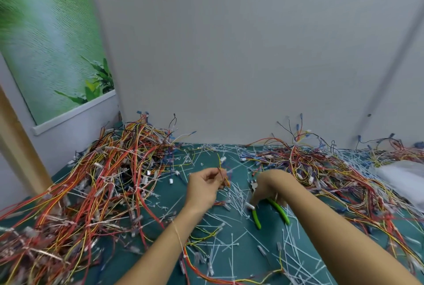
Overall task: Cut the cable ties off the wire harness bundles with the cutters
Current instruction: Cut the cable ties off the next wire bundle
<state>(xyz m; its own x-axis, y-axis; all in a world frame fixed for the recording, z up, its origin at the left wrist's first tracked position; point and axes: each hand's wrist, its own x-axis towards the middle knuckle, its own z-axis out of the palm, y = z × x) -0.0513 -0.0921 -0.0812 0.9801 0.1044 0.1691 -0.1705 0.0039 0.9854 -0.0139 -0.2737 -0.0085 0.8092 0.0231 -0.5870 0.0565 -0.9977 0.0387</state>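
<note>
Pale grey wall (229, 55) is filling 12 o'clock. Green leafy poster (46, 43) is hanging at 10 o'clock. Wooden post (20, 147) is standing at 9. Thin pipe (394, 64) is slanting at 2. Teal counter (119, 261) is spreading at 6.

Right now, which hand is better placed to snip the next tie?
Right, probably: the right hand lies over the green cutters, while the left hand pinches a small wire bundle, so it is busy.

Two hands (204, 185) (269, 185), one cutters (279, 210), one held harness (226, 178), countless ties (237, 194).
</note>
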